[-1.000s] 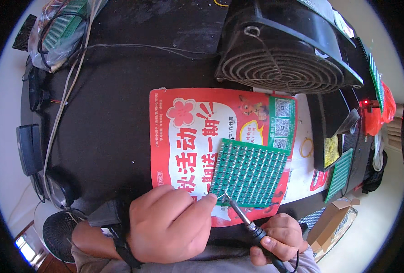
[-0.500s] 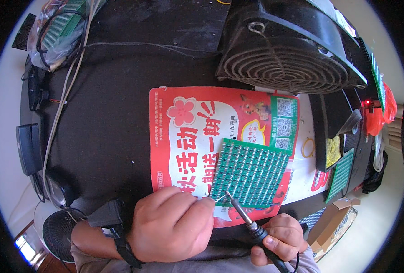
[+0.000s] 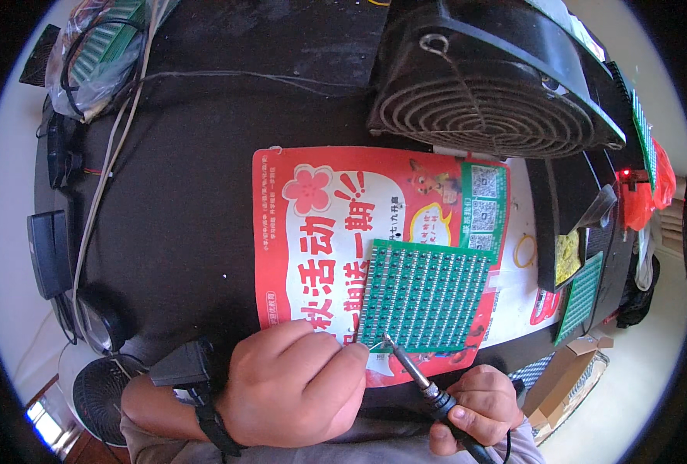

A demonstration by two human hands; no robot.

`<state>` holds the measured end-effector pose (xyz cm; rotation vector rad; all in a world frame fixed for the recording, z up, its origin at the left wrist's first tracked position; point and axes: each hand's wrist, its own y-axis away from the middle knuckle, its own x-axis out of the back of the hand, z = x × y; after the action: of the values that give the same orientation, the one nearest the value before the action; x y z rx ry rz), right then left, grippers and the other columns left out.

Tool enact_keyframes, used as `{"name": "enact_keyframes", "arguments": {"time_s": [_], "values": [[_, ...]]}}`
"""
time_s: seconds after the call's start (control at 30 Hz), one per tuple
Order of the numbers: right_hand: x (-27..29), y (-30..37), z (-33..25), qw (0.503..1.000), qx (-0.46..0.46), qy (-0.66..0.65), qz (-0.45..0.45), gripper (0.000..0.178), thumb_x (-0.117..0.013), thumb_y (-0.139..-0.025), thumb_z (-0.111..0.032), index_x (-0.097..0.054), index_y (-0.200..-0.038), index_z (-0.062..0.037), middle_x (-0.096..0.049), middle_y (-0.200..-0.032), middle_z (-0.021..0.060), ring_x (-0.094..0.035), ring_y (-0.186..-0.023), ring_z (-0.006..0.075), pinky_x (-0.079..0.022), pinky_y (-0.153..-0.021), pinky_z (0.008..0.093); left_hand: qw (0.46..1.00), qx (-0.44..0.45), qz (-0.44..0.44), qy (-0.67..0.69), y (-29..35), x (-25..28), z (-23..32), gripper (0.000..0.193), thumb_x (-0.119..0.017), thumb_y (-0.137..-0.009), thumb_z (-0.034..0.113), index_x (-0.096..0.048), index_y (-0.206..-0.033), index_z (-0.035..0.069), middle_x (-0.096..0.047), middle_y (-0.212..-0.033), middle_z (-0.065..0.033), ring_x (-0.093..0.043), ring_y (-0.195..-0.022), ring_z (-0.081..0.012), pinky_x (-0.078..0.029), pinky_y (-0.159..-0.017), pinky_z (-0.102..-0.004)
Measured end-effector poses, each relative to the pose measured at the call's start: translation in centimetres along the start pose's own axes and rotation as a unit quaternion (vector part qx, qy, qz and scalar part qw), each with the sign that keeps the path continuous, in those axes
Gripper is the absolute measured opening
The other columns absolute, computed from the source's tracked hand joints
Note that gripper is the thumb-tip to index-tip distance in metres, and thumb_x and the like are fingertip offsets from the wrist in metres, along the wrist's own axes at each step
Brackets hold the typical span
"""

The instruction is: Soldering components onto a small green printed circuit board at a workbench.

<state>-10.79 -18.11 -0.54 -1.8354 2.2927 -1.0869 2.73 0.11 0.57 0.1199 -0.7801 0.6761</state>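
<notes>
A green circuit board panel (image 3: 428,298), covered in repeating rows of small dark parts, lies on a red and white printed sheet (image 3: 281,232). My right hand (image 3: 479,406) is wrapped round the handle of a soldering iron (image 3: 435,393). The iron's tip meets the board near its front left corner. Between the closed fingertips of my left hand (image 3: 293,387) runs a thin silvery solder wire (image 3: 375,346); its free end reaches close to the iron's tip. Whether wire and tip touch is too small to tell. A black strap circles my left wrist.
A black fan (image 3: 487,116) with a round wire grille stands behind the board. To the right are a black holder with yellow sponge (image 3: 569,257), a second green board (image 3: 579,298) and an open cardboard box (image 3: 568,379). Cables (image 3: 104,182) and a bagged stack of boards (image 3: 107,54) lie left.
The board has turned slightly counterclockwise, its far left corner shifting left. The iron's tip has come a little nearer to me. Both hands keep their grips.
</notes>
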Motion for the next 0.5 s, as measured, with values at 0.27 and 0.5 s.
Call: {"name": "enact_keyframes", "arguments": {"time_s": [0.27, 0.5], "values": [[0.7, -0.9, -0.8, 0.995, -0.076, 0.043, -0.038, 0.03, -0.074, -0.069, -0.012, -0.057, -0.093, -0.0055, -0.053, -0.068, 0.0062, -0.051, -0.052, 0.019, -0.044, -0.047, 0.0301, 0.999, -0.011, 0.025, 0.03, -0.2, -0.3, -0.4, 0.019, -0.07, -0.058, -0.004, -0.064, -0.075, 0.002, -0.063, -0.079, -0.0115, -0.06, -0.059, -0.0242, -0.05, -0.054, -0.0336], [0.8, -0.4, -0.9, 1.0, 0.009, 0.017, 0.014, 0.027, -0.072, -0.067, -0.01, -0.056, -0.087, -0.0015, -0.052, -0.067, 0.0081, -0.049, -0.05, 0.0193, -0.042, -0.044, 0.0299, 0.999, -0.017, 0.025, 0.042, -1.1, -0.1, 0.4, 0.017, -0.07, -0.059, -0.003, -0.064, -0.075, 0.001, -0.065, -0.081, -0.0119, -0.063, -0.063, -0.0255, -0.052, -0.056, -0.0338]]}}
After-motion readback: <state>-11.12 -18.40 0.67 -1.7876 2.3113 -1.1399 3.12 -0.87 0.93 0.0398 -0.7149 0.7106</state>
